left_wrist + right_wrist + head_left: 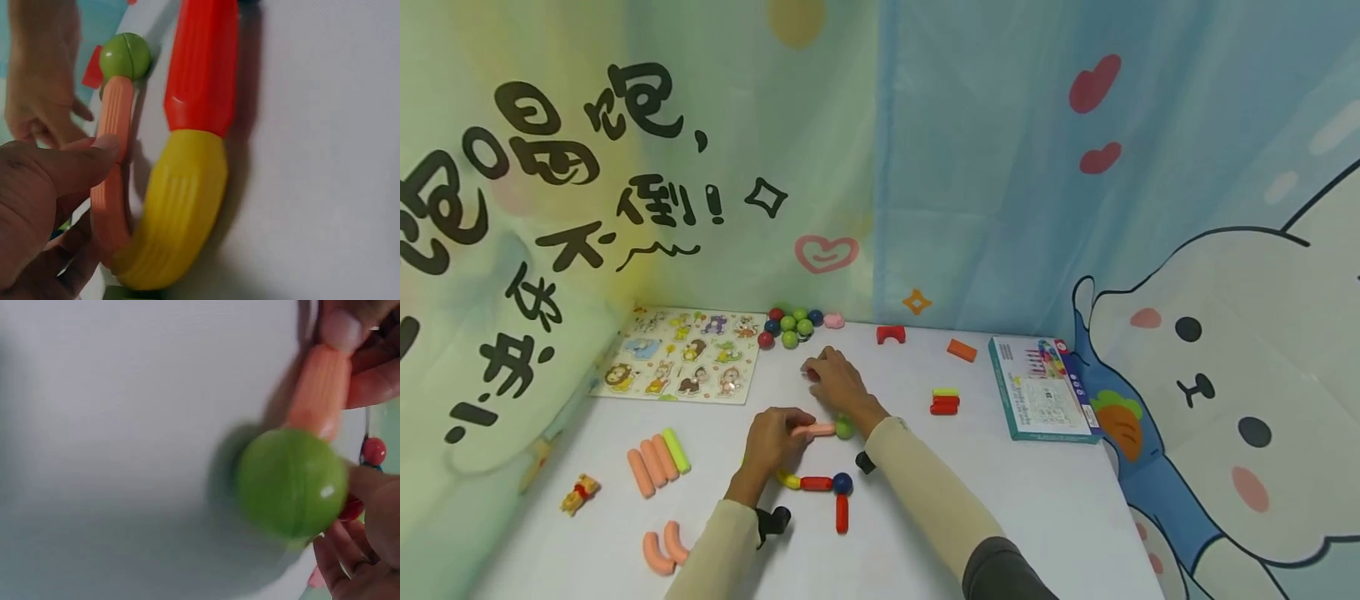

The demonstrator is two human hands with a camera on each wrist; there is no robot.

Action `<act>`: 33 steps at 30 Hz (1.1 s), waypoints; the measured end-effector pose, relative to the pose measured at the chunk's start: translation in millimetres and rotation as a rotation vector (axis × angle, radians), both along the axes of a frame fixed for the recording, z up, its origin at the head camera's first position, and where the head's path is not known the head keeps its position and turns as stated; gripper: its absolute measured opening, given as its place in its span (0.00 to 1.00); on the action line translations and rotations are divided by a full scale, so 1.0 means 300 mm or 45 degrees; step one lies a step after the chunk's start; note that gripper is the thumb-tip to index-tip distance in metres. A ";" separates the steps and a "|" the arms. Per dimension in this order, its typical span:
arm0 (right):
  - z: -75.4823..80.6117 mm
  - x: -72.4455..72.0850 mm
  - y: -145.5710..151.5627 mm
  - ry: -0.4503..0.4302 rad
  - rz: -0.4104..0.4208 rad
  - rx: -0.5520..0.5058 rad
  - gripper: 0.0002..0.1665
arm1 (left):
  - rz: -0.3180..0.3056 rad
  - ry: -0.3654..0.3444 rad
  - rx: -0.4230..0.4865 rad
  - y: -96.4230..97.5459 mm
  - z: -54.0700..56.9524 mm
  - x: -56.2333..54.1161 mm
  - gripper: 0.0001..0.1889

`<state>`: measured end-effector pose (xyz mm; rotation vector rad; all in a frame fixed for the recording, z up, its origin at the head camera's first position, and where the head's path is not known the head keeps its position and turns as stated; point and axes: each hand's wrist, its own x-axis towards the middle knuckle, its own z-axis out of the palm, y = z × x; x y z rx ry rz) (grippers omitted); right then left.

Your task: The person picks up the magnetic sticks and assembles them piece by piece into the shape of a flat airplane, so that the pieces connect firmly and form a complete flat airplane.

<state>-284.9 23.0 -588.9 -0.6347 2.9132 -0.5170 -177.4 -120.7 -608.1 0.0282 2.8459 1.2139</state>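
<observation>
My left hand (778,437) pinches a salmon-pink ribbed rod (115,106) between thumb and fingers. At the rod's far end sits a green ball (290,484). The rod joins a curved piece, then a yellow curved rod (178,206), a red rod (816,483) and a blue ball (842,483). A second red rod (842,514) extends from the blue ball toward me. Beyond the green ball, my right hand (838,385) hovers with loosely bent fingers, and nothing shows in its grasp.
Several coloured balls (788,323) cluster at the back beside an animal picture board (681,354). Pink rods (653,462), curved rods (658,554) and a bear figure (580,494) lie left. Red rods (944,404), an orange block (962,350), a red arch (891,334) and a box (1041,392) lie right.
</observation>
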 end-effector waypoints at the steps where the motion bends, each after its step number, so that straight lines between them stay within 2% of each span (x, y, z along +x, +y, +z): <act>1: -0.003 0.001 0.010 -0.025 -0.006 -0.025 0.22 | -0.006 -0.006 -0.006 0.002 0.003 -0.006 0.11; 3: -0.014 -0.001 0.034 -0.062 -0.041 -0.089 0.17 | -0.013 -0.020 -0.025 0.008 0.007 -0.018 0.11; 7: -0.037 -0.007 0.094 -0.097 -0.147 -0.282 0.16 | 0.001 -0.056 -0.024 0.031 0.009 -0.041 0.11; 12: -0.059 -0.002 0.167 -0.136 -0.241 -0.547 0.15 | 0.061 -0.099 -0.006 0.084 0.008 -0.082 0.14; 15: -0.063 0.010 0.196 -0.213 -0.287 -0.676 0.15 | 0.113 -0.151 -0.063 0.127 0.012 -0.106 0.17; 19: -0.062 0.023 0.220 -0.323 -0.347 -0.753 0.14 | 0.172 -0.203 -0.165 0.182 0.022 -0.130 0.19; 23: -0.059 0.028 0.231 -0.381 -0.318 -0.771 0.14 | 0.218 -0.216 -0.207 0.218 0.028 -0.138 0.17; 29: -0.051 0.030 0.241 -0.449 -0.306 -0.793 0.15 | 0.311 -0.183 -0.144 0.243 0.035 -0.119 0.14; 33: -0.044 0.036 0.251 -0.488 -0.298 -0.830 0.13 | 0.326 -0.119 -0.107 0.248 0.032 -0.104 0.14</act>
